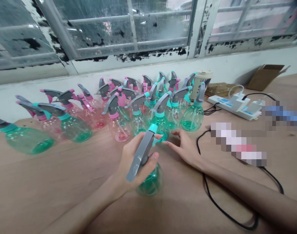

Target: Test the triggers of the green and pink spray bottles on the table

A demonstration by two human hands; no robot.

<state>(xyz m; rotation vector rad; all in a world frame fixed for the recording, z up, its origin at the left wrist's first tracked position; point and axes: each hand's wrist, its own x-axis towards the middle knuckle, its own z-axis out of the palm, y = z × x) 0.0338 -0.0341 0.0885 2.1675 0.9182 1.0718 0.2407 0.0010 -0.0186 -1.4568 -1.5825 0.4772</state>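
Note:
My left hand (131, 156) is closed around the neck of a green spray bottle (150, 182) with a grey trigger head and a turquoise nozzle. This bottle stands low in the middle, in front of the others, its nozzle pointing away from me. To its right, my right hand (183, 144) is open, thumb and fingers apart and holding nothing. Its fingertips are close to another green spray bottle (160, 122) in the front row; I cannot tell whether they touch it. A pink spray bottle (119, 128) stands left of that one.
More pink and green bottles crowd the table's back, with a green one (28, 139) at far left. On the right are a white power strip (233, 105), a black cable (208, 195), a paper cup (199, 83), and a cardboard box (264, 78). Two items there are blurred out.

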